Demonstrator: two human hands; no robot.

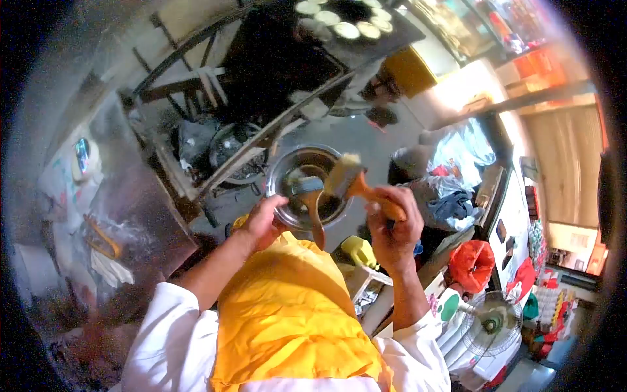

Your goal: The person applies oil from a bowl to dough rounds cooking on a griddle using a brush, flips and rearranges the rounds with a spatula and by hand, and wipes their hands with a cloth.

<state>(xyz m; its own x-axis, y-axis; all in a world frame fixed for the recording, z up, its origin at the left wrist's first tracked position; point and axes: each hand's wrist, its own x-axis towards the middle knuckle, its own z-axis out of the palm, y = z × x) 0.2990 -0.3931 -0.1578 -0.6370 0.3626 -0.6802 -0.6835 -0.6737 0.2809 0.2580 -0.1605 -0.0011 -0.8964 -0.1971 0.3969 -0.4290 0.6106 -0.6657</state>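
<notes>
Yellow apron (287,313) nearest us; beyond, our left hand (264,221) grips the steel bowl (277,183), probably to steady it, a wooden-handled brush (315,212) resting inside. Our right hand (397,225) clasps an orange-handled brush (342,176) over the bowl's right rim, likely to catch drips. Farthest, pale rounds (346,29).

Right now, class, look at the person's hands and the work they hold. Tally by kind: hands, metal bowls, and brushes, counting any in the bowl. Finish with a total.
Hands: 2 (left hand, right hand)
Metal bowl: 1
Brushes: 2 (held brush, brush in the bowl)
Total: 5
</notes>
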